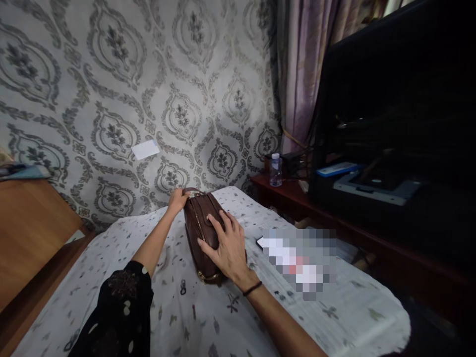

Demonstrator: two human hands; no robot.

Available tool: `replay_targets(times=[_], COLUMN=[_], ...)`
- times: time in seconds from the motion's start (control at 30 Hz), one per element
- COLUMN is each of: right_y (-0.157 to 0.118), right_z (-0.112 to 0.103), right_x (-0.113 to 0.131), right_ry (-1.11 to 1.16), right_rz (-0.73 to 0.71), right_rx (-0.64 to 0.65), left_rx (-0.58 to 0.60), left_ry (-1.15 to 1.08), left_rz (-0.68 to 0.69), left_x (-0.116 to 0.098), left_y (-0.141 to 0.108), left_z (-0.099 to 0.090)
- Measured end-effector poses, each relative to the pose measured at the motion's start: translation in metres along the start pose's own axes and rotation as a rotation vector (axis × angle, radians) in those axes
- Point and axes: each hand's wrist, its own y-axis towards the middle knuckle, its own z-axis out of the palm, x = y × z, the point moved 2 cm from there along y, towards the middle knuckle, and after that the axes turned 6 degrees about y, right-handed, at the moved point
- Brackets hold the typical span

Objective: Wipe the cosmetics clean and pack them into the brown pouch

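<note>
A brown leather handbag with gold-coloured zips stands on a white patterned sheet. At the bag's far end, my left hand is closed by the strap, its fingertips partly hidden. My right hand lies spread over the bag's top and right side, fingers apart and touching the leather. A dark band circles the right wrist. The bag's far right side and underside are out of sight.
A phone edge shows beside a blurred-out patch on the right. A clear bottle stands on a dark red table near a large black screen. A wooden board borders the left; patterned wallpaper covers the back wall.
</note>
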Motion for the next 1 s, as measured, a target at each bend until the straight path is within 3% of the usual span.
replay_targets(times=[0.5, 0.77, 1.0], right_y=[-0.001, -0.010, -0.014], right_z=[0.001, 0.002, 0.003], right_x=[-0.004, -0.003, -0.004], right_ry=[-0.002, 0.041, 0.051], right_rz=[-0.021, -0.013, -0.058], right_rx=[-0.010, -0.111, -0.147], left_rx=[-0.099, -0.048, 0.003], left_ry=[0.103, -0.016, -0.141], left_rz=[0.111, 0.243, 0.319], left_x=[-0.023, -0.033, -0.060], left_y=[-0.042, -0.030, -0.018], left_z=[-0.020, -0.024, -0.006])
